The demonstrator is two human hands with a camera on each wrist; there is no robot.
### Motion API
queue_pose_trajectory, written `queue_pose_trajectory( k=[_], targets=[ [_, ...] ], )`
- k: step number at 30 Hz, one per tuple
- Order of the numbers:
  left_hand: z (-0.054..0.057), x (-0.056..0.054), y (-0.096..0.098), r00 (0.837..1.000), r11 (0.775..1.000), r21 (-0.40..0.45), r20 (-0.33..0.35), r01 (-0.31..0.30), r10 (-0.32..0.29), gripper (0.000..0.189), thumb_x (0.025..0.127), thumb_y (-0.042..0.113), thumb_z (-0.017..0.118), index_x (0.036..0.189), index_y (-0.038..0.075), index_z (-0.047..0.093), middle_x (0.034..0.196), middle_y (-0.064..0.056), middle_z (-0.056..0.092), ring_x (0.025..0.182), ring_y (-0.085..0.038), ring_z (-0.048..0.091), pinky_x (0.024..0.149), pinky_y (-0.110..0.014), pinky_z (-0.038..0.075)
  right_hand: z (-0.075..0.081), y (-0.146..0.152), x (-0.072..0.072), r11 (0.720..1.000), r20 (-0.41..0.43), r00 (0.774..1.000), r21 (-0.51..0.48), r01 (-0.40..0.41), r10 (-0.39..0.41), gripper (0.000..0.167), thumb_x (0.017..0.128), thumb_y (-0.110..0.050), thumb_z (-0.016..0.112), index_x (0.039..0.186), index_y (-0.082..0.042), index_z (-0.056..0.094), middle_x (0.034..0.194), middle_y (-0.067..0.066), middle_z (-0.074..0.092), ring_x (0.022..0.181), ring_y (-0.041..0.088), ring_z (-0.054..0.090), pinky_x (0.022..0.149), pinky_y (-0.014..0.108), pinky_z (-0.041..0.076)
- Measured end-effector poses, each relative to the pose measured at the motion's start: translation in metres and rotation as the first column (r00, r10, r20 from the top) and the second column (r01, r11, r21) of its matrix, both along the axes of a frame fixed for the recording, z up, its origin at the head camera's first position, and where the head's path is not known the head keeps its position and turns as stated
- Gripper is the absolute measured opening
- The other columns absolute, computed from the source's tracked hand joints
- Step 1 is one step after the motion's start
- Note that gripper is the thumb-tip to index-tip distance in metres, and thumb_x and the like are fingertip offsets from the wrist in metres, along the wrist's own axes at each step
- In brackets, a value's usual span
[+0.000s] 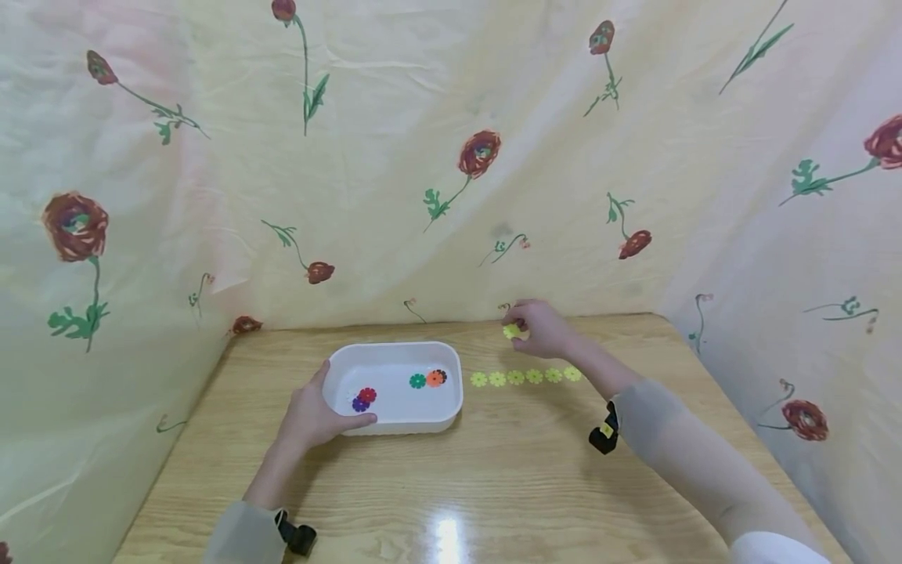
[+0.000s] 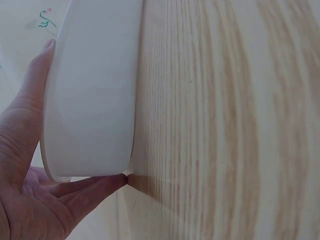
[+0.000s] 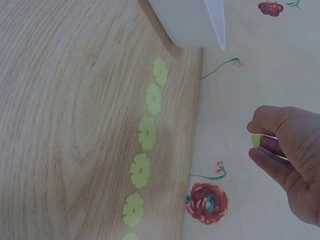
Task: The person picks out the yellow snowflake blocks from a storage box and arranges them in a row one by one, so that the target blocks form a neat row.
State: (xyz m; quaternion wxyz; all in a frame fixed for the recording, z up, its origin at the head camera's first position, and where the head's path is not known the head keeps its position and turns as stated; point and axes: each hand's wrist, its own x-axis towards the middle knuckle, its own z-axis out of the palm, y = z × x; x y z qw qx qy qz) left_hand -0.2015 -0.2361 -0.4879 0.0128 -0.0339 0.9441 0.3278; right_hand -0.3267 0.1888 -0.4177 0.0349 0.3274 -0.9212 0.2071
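My left hand (image 1: pixel 310 415) grips the left end of a white plastic tub (image 1: pixel 395 428), thumb along the near rim and fingers at its end wall. In the left wrist view the fingertips reach down to the tub's bottom edge. Between the thumb and fingers of my right hand (image 1: pixel 543 329) a yellow flower-shaped disc (image 3: pixel 256 140) is pinched, held up beyond a row of similar yellow discs (image 1: pixel 516 377) on the table. Inside the tub lie a red disc (image 1: pixel 368 395), a purple disc (image 1: pixel 360 405), a green disc (image 1: pixel 418 381) and an orange disc (image 1: pixel 434 379), with a dark one partly covered.
The wood-grain table (image 1: pixel 395 486) ends at a flower-patterned cloth (image 1: pixel 380 196) hung along its back and sides. The row of yellow discs runs rightward from beside the tub, under my right forearm. Black straps with small devices sit on both wrists.
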Motion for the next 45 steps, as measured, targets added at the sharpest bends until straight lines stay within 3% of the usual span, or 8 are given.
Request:
queue_pose_trajectory(
  k=[7,16,35,45],
  targets=[
    [0.000,0.000,0.001,1.000,1.000,0.005,0.003,0.001,-0.001,0.140,0.069,0.068,0.092,0.168,-0.001,0.021,0.162,-0.032,0.044,0.142,-0.049,0.054,0.113,-0.065,0.050,-0.005,0.017,0.000,0.999,0.009,1.000,0.020,0.027,-0.028,0.035,0.085,0.003,0.077,0.119,0.010,0.074,0.117,0.025,0.073,0.098,0.035,0.074,0.084,0.043,0.066],
    [0.000,0.002,0.001,1.000,1.000,0.010,0.012,-0.005,0.005,0.140,0.069,0.069,0.091,0.168,-0.001,0.020,0.163,-0.032,0.043,0.142,-0.049,0.054,0.113,-0.065,0.049,-0.015,0.040,-0.001,0.998,0.011,0.999,0.047,0.038,-0.038,0.032,0.085,0.001,0.078,0.116,0.006,0.075,0.107,0.020,0.075,0.093,0.031,0.074,0.079,0.043,0.065],
    [0.001,0.001,0.002,1.000,1.000,-0.001,-0.008,-0.002,0.002,0.139,0.070,0.068,0.091,0.168,-0.002,0.021,0.162,-0.032,0.045,0.141,-0.049,0.055,0.112,-0.064,0.050,-0.036,0.085,0.003,0.986,0.059,0.986,0.059,0.154,-0.157,0.029,0.087,-0.002,0.077,0.113,0.009,0.075,0.103,0.022,0.075,0.091,0.034,0.071,0.082,0.051,0.062],
    [0.000,-0.001,0.002,1.000,1.000,-0.004,-0.019,0.000,0.000,0.139,0.070,0.068,0.091,0.168,-0.002,0.021,0.160,-0.033,0.047,0.138,-0.048,0.058,0.112,-0.063,0.051,-0.045,0.103,0.008,0.979,0.049,0.979,0.061,0.194,-0.197,0.026,0.085,-0.003,0.079,0.109,0.008,0.077,0.098,0.019,0.075,0.088,0.030,0.071,0.079,0.047,0.062]
  ],
)
